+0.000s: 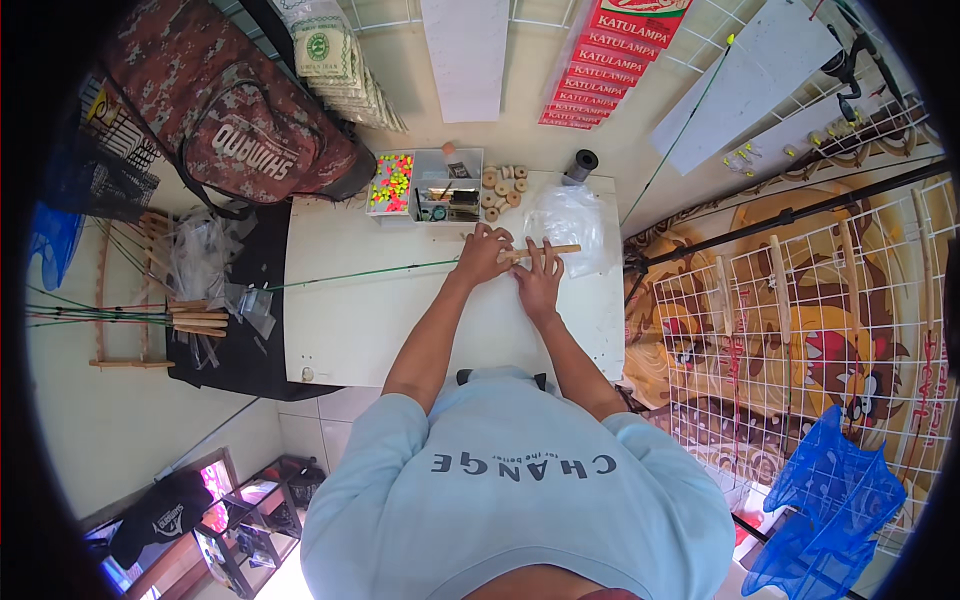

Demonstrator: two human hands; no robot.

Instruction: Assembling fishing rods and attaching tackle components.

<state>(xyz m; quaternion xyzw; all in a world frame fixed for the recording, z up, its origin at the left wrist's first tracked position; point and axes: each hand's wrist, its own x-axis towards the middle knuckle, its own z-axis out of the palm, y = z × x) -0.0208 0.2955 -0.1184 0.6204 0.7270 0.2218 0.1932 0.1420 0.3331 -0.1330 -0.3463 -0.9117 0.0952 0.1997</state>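
A thin green fishing rod (pixel 370 271) lies across the white table, its light wooden handle (pixel 568 249) pointing right. My left hand (pixel 484 257) is closed with bent fingers where the green shaft meets the handle. Just to its right, my right hand (pixel 539 284) grips the handle, fingers over the top. The handle's end sticks out past my right fingers, beside a clear plastic bag (pixel 565 215). What lies under my fingertips is partly hidden.
At the table's back stand a white divided box (pixel 400 218) with bright floats, several wooden spools (pixel 497 205) and a black roll (pixel 580 166). More wooden-handled rods (pixel 200 318) lie on the left. A camouflage bag (pixel 245 130) hangs at the back left, a white wire rack (pixel 800 310) on the right.
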